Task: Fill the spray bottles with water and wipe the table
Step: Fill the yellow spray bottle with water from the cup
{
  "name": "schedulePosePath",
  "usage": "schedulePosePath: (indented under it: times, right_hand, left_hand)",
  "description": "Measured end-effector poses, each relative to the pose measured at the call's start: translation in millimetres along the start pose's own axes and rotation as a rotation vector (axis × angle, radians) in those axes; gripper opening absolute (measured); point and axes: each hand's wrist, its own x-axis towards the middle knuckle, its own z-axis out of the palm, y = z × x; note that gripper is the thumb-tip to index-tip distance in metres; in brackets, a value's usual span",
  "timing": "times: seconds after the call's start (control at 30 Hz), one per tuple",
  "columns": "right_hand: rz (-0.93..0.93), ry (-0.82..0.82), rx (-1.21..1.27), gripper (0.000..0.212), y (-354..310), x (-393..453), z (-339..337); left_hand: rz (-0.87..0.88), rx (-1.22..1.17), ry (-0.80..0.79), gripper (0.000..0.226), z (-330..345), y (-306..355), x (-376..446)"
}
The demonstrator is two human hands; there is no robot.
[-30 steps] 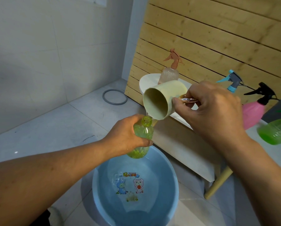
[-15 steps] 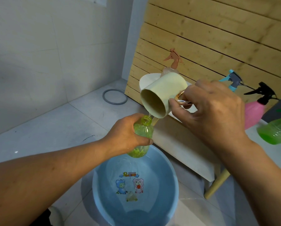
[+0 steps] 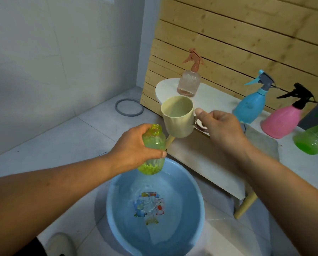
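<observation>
fingers (image 3: 154, 154) curled round green bottle (image 3: 151, 145), right hand (image 3: 221, 126) gripping cup (image 3: 178, 117)

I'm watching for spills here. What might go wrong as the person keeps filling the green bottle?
1. The green bottle has a narrow open neck and the left hand holds it tilted, so water from the cup may miss it.
2. The bottle hangs over the rim of the blue basin, not its middle, so overflow may land on the floor.
3. The right hand holds the cup only by its handle; wet, it may slip.
</observation>
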Motion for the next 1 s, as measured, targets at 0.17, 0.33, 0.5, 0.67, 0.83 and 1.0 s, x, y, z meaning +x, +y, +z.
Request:
schedulePosePath:
  times: [0.17,0.33,0.5,0.67,0.83,1.0]
  right_hand:
    - [0.335,-0.185,0.182,0.039,47,0,39]
    - [0.498,-0.259,0.346,0.033,92,-15,85]
    - [0.681,-0.293,0.477,0.031,131,-28,123]
    - [0.755,-0.319,0.479,0.041,159,-30,146]
    - [0.755,-0.321,0.433,0.040,181,-31,160]
    - [0.679,-0.375,0.381,0.041,211,-34,172]
  left_hand:
    - [-0.035,-0.068,0.087,0.070,6,-12,6]
    - [-0.029,-0.051,0.106,0.065,19,-26,10]
    - [-0.049,-0.010,0.093,0.070,45,-52,1]
    - [-0.098,-0.049,0.082,0.066,72,-81,-11]
    - [-0.124,-0.078,0.129,0.069,97,-104,-21]
    - [-0.152,-0.105,0.123,0.065,115,-129,-25]
